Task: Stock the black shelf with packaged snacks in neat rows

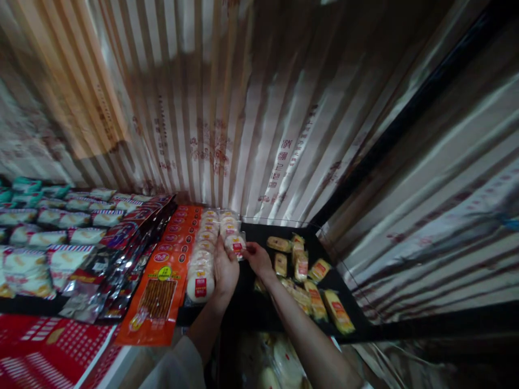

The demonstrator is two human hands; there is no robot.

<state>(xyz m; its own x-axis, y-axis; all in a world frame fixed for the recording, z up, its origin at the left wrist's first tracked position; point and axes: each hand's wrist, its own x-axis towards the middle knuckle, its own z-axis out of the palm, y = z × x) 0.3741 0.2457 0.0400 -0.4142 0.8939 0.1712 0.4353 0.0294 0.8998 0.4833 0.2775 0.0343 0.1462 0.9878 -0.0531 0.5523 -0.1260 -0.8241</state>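
Observation:
My left hand (227,269) reaches in beside a row of white round cakes in clear wrappers (201,259). Its fingers and thumb close on the left edge of another packaged white cake (235,243) with a red label, the front one of a second, shorter row. At that cake's right edge is my right hand (258,260), thumb and fingertips pinched on the wrapper. Part of the left hand's grip is hidden behind the hand itself.
Loose small yellow wrapped cakes (317,300) lie scattered on the black shelf (357,309) at right. Orange snack packets (164,270), dark shiny packets (140,237) and white bags (68,259) line the left. Below are a red basket (44,346) and more packages (284,359). Printed corrugated sheeting (279,135) stands behind.

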